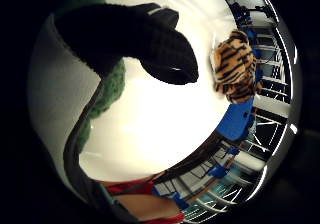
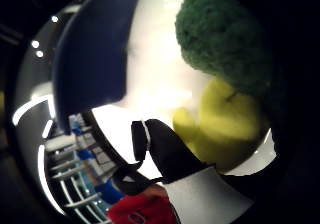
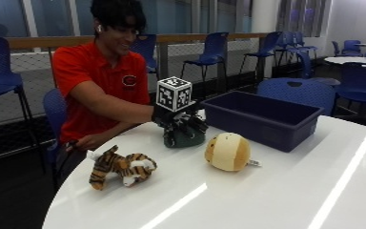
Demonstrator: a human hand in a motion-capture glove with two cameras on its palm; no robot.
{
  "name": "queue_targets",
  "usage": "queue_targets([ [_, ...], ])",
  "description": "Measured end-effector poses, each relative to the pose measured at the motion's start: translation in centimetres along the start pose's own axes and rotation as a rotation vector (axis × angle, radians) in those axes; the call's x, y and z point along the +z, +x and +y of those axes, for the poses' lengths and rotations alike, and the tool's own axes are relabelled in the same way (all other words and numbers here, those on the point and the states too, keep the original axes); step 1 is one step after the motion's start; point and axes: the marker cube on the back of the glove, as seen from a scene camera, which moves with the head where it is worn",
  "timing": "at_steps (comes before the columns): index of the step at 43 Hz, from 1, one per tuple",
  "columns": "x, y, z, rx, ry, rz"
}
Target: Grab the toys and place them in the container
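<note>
Tiger (image 3: 122, 167) and ball (image 3: 227, 151) lie on the table (image 3: 284, 191), not yet binned; right hand (image 3: 178, 120) grasps the green toy (image 3: 183, 136) beside the bin (image 3: 262, 119).

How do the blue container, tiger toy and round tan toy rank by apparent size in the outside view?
1. blue container, clearly largest.
2. tiger toy.
3. round tan toy.
The two toys look close in size; the tiger is nearer the camera, so their order is unsure.

On the table (image 3: 284, 191), the container (image 3: 259, 119) sits behind the round toy (image 3: 227, 151), the tiger toy (image 3: 123, 168) lies nearer the person, and the gloved hand (image 3: 173, 119) rests atop a 3rd toy (image 3: 184, 136) just beside the container.
</note>
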Motion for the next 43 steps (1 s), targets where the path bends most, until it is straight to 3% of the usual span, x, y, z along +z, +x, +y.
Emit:
queue_targets([
  [18,1.0,-0.6,-0.7,-0.04,-0.145,0.06],
  [26,0.8,-0.8,-0.6,-0.023,-0.093,0.066],
  [37,1.1,-1.1,-0.6,-0.074,0.118,0.02],
  [43,-0.4,-1.2,-1.5,-0.102,0.117,0.084],
])
